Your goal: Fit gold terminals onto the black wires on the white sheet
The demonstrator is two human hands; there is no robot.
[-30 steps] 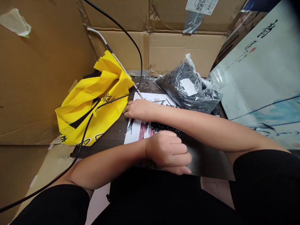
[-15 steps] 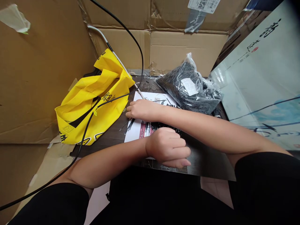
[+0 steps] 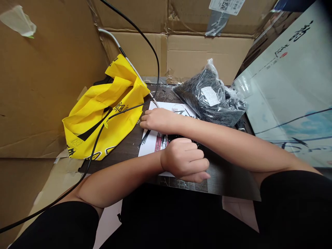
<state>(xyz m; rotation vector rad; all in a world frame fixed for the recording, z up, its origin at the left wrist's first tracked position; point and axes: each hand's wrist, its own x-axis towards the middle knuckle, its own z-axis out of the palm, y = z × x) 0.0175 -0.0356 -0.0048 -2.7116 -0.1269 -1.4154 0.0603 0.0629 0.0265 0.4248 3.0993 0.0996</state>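
My arms are crossed over a dark wood-grain board (image 3: 121,162). My right hand (image 3: 159,119) rests on the far part of a white printed paper sheet (image 3: 147,150), fingers together and slightly curled, and I cannot tell whether it pinches anything. My left hand (image 3: 184,160) is a closed fist on the near edge of the sheet, with nothing showing in it. Just beyond the fist lies a heap of thin black pins (image 3: 180,137), partly hidden by my hands. A few loose pins (image 3: 144,138) lie on the sheet beside my right hand.
A clear plastic bag of black pins (image 3: 207,97) with a white label stands at the far end of the board. A crumpled yellow bag (image 3: 103,114) lies to the left, under a black cable (image 3: 135,27). Cardboard walls (image 3: 207,58) and a printed board (image 3: 290,97) surround the area.
My right hand has shifted slightly to the right, and my left fist has drawn slightly toward the sheet's left side. The whole view has drifted a little.
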